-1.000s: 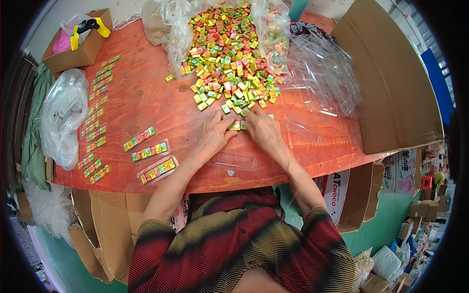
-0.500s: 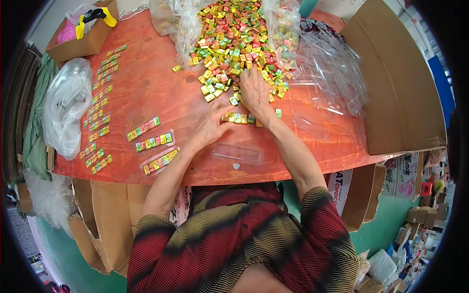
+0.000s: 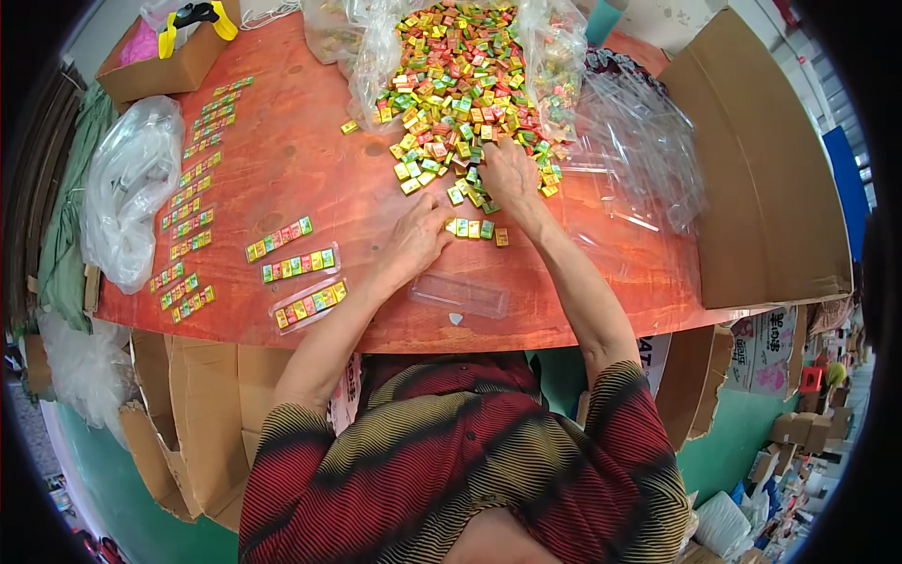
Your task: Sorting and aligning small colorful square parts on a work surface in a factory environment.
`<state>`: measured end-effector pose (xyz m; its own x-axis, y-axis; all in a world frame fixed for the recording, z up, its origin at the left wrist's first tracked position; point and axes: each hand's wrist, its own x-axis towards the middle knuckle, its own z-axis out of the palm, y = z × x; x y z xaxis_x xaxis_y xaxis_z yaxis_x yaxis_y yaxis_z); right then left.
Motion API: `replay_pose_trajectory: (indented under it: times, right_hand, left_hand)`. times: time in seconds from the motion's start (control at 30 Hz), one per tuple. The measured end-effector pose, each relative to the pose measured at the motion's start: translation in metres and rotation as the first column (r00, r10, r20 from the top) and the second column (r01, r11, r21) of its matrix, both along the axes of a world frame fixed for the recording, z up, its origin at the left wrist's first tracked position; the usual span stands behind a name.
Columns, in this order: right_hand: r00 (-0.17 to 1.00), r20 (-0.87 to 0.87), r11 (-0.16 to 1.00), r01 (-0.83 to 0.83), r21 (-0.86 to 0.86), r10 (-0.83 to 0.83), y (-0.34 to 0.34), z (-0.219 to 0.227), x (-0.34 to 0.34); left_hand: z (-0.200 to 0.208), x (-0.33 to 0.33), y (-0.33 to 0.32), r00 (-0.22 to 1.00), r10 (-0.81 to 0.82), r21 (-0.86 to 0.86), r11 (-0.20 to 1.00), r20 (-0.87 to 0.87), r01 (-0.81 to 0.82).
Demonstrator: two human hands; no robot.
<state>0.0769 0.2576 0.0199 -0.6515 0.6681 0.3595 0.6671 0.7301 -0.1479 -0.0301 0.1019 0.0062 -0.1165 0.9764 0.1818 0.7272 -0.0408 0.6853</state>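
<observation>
A big heap of small box-shaped pieces (image 3: 460, 70) in yellow, green and red lies at the table's far middle. My right hand (image 3: 510, 176) reaches into its near edge with fingers bent; what they pinch, if anything, is hidden. Below the heap, a short row of these small boxes (image 3: 473, 228) stands side by side, and one yellow box (image 3: 502, 237) sits just off its right end. My left hand (image 3: 420, 235) closes thumb and fingers at the row's left end, on the end box. In front of the row lies a clear plastic tray (image 3: 458, 295) holding no boxes.
Left of my left forearm are three rows of boxes, some in clear trays (image 3: 308, 305). More rows (image 3: 193, 219) line the table's left side beside a clear bag (image 3: 132, 193). Clear plastic trays (image 3: 639, 150) pile up at right, before a tall cardboard box (image 3: 770, 179).
My left hand has closed in at the row's left end. My right hand has shifted slightly right within the heap's edge, and one yellow box now shows apart from the row.
</observation>
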Motion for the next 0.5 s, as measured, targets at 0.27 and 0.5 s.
replay_pose_trajectory:
  times: [0.27,0.5]
  right_hand:
    - [0.859,-0.503,0.791,-0.243,-0.562,-0.094,-0.032,0.015,0.023]
    - [0.964,-0.264,0.876,-0.147,-0.459,0.024,-0.093,-0.008,0.017]
  left_hand:
    - [0.012,0.0,-0.007,0.997,0.069,-0.059,0.996,-0.03,-0.07]
    - [0.013,-0.013,-0.014,0.995,0.094,-0.107,0.99,-0.026,-0.096]
